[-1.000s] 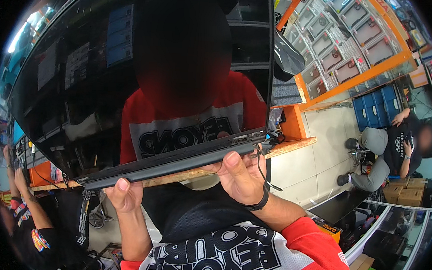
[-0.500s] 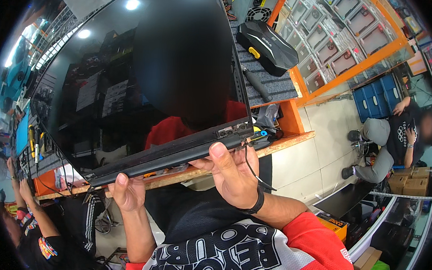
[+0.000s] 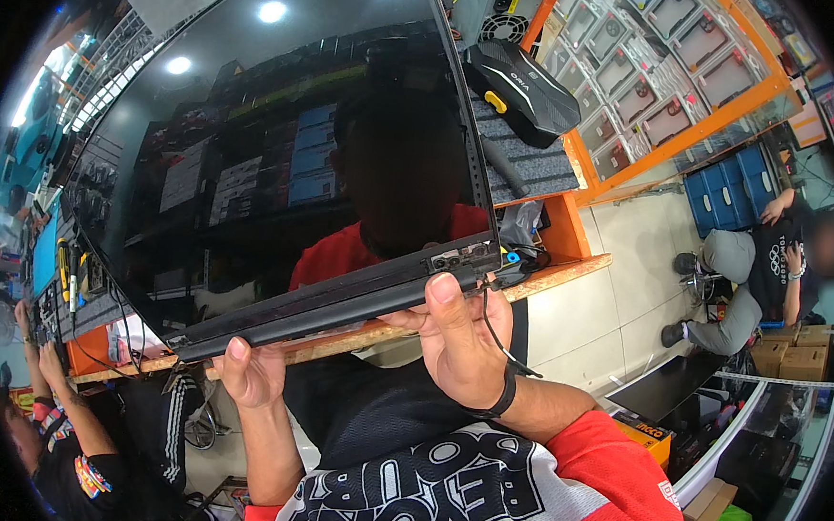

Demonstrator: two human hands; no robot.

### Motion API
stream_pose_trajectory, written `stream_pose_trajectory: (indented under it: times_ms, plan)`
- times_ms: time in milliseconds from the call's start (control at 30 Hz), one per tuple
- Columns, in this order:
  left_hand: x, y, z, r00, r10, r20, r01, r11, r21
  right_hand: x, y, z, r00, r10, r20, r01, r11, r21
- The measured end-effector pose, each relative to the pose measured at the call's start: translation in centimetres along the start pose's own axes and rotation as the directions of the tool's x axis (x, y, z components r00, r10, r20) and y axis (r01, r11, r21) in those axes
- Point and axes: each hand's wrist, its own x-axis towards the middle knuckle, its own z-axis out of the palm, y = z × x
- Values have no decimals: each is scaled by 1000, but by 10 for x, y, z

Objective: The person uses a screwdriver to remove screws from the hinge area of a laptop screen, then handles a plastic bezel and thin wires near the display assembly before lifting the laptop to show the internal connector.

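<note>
A large black laptop screen (image 3: 250, 174) is held up and tilted, its glossy face reflecting lights and a red sleeve. Along its lower edge runs a dark rounded hinge cover (image 3: 337, 311), with a metal hinge (image 3: 455, 260) exposed at the right end. My left hand (image 3: 252, 375) grips the lower left of that edge, thumb in front and fingers behind. Toward the right end, my right hand (image 3: 464, 349) holds the same edge, thumb on the front. A thin black cable (image 3: 498, 337) hangs from the right corner over my right palm. The fingers behind the screen are mostly hidden.
Right of the screen, a black case with a yellow latch (image 3: 532, 91) and a dark cylindrical handle (image 3: 504, 166) lie on the bench. A power supply (image 3: 494, 12) stands behind. Screwdrivers (image 3: 63, 272) lie left, near another person's hands (image 3: 48, 357). Someone sits far right (image 3: 770, 258).
The screen has shifted slightly right and its tilt has changed, so the reflections in it have moved. Both my hands keep their hold on the lower edge.
</note>
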Motion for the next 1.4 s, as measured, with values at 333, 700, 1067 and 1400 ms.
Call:
stream_pose_trajectory:
  times_ms: [333, 700, 1067, 1400]
  plan:
    - [2, -2, 9, 998, 10, 61, -11, 1000, 2, 1, -1, 5, 997, 16, -74, -12, 999, 47]
    - [-4, 11, 11, 999, 33, -22, -30, 992, 122, 7, 8, -27, 988, 45, 148, -69, 984, 165]
    - [-25, 23, 0, 995, 84, -54, -73, 979, 188, 0, 3, -34, 971, 90, 223, -132, 975, 180]
    - [-31, 27, -9, 996, 82, 26, -85, 977, 194, -7, 1, -37, 972, 134, 192, -166, 973, 158]
